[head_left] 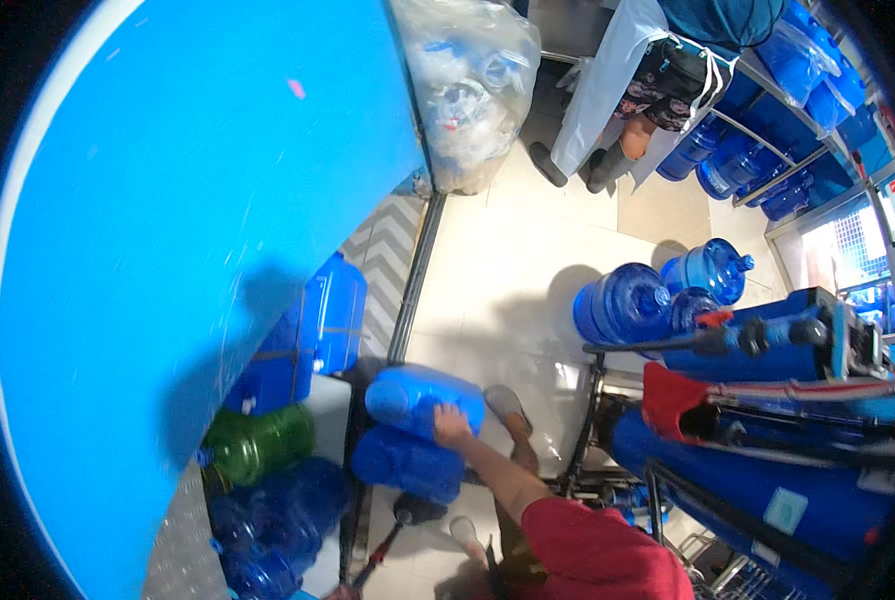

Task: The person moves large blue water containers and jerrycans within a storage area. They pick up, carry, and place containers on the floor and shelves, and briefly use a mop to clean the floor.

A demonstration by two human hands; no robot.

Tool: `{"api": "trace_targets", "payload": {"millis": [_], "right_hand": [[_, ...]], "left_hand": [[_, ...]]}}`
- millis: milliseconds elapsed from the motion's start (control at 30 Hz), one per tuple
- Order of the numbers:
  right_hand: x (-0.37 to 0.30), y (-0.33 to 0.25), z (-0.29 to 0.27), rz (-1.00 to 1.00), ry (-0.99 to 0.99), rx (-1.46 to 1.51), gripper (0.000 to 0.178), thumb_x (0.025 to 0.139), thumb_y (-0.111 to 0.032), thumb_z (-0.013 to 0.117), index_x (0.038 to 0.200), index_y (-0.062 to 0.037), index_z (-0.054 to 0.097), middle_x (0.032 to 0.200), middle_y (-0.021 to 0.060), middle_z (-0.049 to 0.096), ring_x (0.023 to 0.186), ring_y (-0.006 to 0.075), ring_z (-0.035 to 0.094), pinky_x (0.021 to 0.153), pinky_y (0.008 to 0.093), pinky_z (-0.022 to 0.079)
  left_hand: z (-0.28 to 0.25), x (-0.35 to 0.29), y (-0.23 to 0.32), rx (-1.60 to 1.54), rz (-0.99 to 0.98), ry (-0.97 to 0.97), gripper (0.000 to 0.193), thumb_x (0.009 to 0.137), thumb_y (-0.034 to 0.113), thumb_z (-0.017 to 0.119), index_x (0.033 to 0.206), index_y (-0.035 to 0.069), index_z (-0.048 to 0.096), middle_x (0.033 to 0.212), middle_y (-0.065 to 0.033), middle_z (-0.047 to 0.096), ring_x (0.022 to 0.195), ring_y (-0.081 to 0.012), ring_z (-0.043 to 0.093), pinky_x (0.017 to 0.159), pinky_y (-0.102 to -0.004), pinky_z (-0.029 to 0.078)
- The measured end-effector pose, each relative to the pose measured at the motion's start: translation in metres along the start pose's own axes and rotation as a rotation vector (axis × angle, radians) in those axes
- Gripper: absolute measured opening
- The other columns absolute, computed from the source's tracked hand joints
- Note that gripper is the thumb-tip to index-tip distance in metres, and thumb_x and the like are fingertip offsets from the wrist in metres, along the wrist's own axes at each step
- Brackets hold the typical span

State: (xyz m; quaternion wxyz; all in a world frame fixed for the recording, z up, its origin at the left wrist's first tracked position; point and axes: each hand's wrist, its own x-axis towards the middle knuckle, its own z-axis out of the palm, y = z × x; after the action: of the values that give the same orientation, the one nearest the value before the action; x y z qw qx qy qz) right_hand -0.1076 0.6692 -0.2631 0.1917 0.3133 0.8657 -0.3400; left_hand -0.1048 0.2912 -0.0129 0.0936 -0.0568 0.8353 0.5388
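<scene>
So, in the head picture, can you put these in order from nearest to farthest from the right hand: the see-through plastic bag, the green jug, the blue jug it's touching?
1. Blue jug: right under the right hand.
2. Green jug: off to the left.
3. See-through plastic bag: far off, near the top.
</scene>
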Motion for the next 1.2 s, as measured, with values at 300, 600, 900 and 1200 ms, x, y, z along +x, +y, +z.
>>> {"api": "trace_targets", "payload": {"millis": [300,600,900,1200], "right_hand": [[0.078,0.031,-0.023,-0.003,-0.145,0.193,0.044,0.071,-0.020,0.060,0.112,-0.0055,0.051,0.101,0.0138,0.063,0.095,0.0289,0.061,0.088,0.0451,0.041],[0.172,0.099,-0.191,-0.011,0.103,0.165,0.048,0.068,-0.016,0.060,0.113,-0.0034,0.048,0.097,0.0175,0.063,0.096,0.0341,0.059,0.090,0.0497,0.039],[0.314,0.138,-0.229,-0.060,0.135,-0.116,0.042,0.059,-0.030,0.060,0.095,-0.0078,0.063,0.093,0.0154,0.066,0.088,0.0313,0.063,0.084,0.0512,0.041],[0.345,0.173,-0.291,0.019,0.203,-0.178,0.062,0.071,-0.026,0.070,0.124,-0.0089,0.042,0.116,0.0146,0.054,0.110,0.0302,0.053,0.094,0.0528,0.038]], "left_hand": [[0.131,0.046,0.039,0.232,-0.009,0.145,0.028,0.089,0.016,0.055,0.065,0.012,0.042,0.060,0.0020,0.042,0.055,-0.0094,0.040,0.051,-0.0275,0.032],[0.243,0.104,0.054,0.238,0.018,0.067,0.029,0.089,0.016,0.055,0.064,0.011,0.041,0.059,0.0017,0.041,0.054,-0.0090,0.038,0.050,-0.0273,0.030],[0.245,0.102,0.039,0.293,0.017,0.118,0.031,0.089,0.016,0.055,0.063,0.011,0.040,0.058,0.0014,0.041,0.053,-0.0085,0.037,0.049,-0.0271,0.028],[0.156,0.031,0.030,0.279,-0.062,0.280,0.032,0.089,0.016,0.056,0.062,0.010,0.040,0.057,0.0011,0.040,0.052,-0.0081,0.035,0.048,-0.0269,0.026]]}}
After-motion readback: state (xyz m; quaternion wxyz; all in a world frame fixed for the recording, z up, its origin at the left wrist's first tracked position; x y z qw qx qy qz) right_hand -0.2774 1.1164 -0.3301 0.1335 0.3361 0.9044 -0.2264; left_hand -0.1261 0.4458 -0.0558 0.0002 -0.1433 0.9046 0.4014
